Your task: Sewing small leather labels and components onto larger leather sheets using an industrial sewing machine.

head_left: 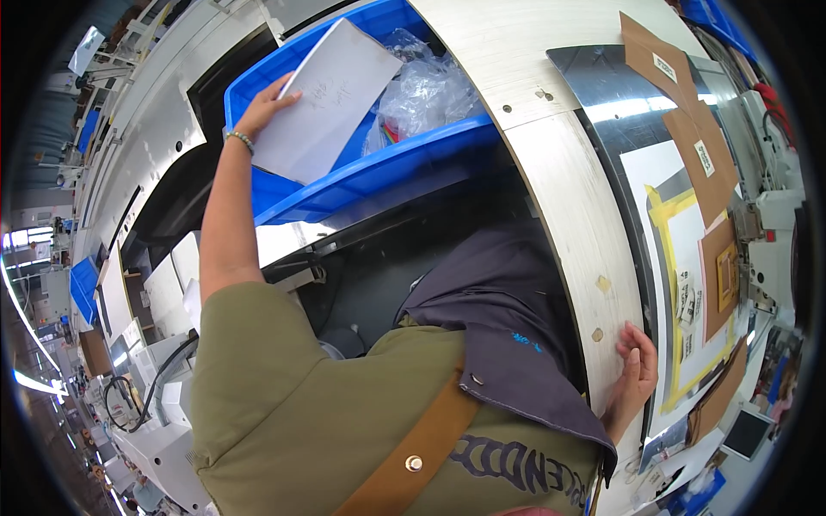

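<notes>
My left hand is closed on the left edge of a flat white pad with faint handwriting on its face. The pad lies tilted inside a blue plastic bin. Beside it in the bin is a heap of clear plastic bags; what they contain is mostly hidden. My right hand rests at the pale worktable, fingers loosely curled and apart, holding nothing. Near it lies a white sheet with a yellow-taped frame on a shiny metal plate.
Brown card pieces with small labels overlap the metal plate. A yellowish square block sits on another brown piece. A white machine stands beyond. At the left are more machines and a blue bin.
</notes>
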`<state>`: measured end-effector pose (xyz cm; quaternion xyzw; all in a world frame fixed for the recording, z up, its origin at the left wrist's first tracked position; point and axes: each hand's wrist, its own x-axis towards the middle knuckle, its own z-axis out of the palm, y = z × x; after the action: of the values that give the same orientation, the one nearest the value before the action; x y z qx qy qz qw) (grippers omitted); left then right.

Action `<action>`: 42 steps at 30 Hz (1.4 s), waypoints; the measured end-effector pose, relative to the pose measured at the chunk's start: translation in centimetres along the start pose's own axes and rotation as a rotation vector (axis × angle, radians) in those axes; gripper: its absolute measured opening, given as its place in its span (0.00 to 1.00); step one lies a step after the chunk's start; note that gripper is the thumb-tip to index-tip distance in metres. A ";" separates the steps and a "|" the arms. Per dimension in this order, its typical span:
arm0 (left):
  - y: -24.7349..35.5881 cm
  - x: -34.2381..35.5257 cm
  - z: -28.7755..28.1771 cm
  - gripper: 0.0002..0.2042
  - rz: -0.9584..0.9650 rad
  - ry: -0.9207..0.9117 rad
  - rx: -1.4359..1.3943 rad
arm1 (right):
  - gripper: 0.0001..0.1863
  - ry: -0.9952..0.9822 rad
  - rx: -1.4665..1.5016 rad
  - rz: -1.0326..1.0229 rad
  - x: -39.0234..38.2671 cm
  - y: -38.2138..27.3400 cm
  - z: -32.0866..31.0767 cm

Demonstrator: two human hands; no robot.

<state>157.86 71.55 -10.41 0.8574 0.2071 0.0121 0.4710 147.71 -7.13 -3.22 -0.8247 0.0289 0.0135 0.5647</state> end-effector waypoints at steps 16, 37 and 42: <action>-5.9 -2.4 3.7 0.35 -0.272 -0.019 -0.396 | 0.16 0.090 -0.118 0.058 -0.3 0.3 0.2; -7.9 -6.6 3.8 0.34 0.421 0.640 1.087 | 0.15 0.062 -0.091 -0.015 -0.8 0.4 0.2; -5.2 -8.2 0.1 0.31 -0.505 0.789 0.993 | 0.14 0.099 -0.091 -0.008 -0.9 0.2 0.2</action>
<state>148.61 70.92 -13.27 0.8286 0.5381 0.1170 -0.1007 146.78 -6.98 -3.48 -0.8494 0.0530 -0.0285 0.5243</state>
